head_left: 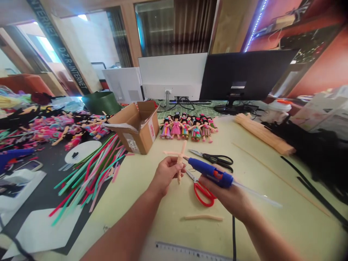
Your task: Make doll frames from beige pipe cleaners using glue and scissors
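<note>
One peach cross (181,154) juts beyond the pinching fingertips (178,166) of the left hand (165,174); the right hand (221,194) grips the blue glue gun (208,170) — best to dab sparingly, nozzle (186,158) clear of those fingertips.

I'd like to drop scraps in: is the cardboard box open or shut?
Open. The cardboard box has its top flaps apart, and its inner walls show. Its bottom is hidden.

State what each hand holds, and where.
Left hand: beige cross-shaped piece, pinched just below its crossing. Right hand: blue glue gun, gripped from below, toward its rear.
</note>
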### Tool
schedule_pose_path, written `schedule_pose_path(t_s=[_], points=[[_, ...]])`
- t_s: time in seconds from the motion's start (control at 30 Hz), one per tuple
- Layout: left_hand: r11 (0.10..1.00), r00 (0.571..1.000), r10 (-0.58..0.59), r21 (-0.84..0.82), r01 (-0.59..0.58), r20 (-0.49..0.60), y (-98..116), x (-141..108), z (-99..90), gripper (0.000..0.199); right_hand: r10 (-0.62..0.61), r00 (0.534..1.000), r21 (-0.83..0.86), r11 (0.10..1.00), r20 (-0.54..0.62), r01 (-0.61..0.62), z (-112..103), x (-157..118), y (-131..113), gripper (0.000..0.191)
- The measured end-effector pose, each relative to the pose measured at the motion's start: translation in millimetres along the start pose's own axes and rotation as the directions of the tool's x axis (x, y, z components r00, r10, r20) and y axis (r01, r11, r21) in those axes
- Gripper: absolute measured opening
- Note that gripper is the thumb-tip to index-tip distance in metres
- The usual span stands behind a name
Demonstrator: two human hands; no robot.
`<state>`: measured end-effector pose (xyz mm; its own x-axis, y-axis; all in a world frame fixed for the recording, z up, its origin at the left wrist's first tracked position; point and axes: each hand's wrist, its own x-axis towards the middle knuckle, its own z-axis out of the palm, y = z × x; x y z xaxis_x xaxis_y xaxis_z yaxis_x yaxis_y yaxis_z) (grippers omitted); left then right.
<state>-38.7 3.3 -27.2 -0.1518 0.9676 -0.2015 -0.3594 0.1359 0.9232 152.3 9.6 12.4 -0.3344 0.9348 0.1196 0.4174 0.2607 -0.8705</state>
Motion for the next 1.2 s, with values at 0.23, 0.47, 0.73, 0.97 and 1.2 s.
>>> schedule_pose_path(t_s=[0.23, 0.47, 0.73, 0.97, 1.2], points=[[0.995, 0.996, 0.070, 0.078, -0.067, -0.048, -1.2, 0.6, 0.7, 0.025, -0.157, 0.987, -0.293, 0.942, 0.034, 0.160, 6.4, -0.3, -3.9, 0.018], [0.989, 0.994, 0.092, 0.125, -0.083, -0.066, -2.3, -0.1, 0.8, 0.023, -0.189, 0.981, -0.346, 0.919, 0.033, 0.189, 9.2, -0.9, -0.3, 0.018], [0.985, 0.993, 0.108, 0.144, -0.099, -0.053, -3.3, -0.3, 0.7, 0.022, -0.216, 0.976, -0.369, 0.905, 0.029, 0.212, 10.5, -1.1, 3.8, 0.021], [0.984, 0.992, 0.111, 0.143, -0.103, -0.053, -2.3, -1.1, 0.8, 0.022, -0.238, 0.971, -0.382, 0.895, 0.023, 0.228, 11.0, -0.2, 5.1, 0.023], [0.985, 0.993, 0.084, 0.158, -0.069, -0.086, 2.3, -4.1, 3.6, 0.023, -0.199, 0.980, -0.401, 0.897, 0.013, 0.187, 12.1, -0.1, 5.2, 0.026]])
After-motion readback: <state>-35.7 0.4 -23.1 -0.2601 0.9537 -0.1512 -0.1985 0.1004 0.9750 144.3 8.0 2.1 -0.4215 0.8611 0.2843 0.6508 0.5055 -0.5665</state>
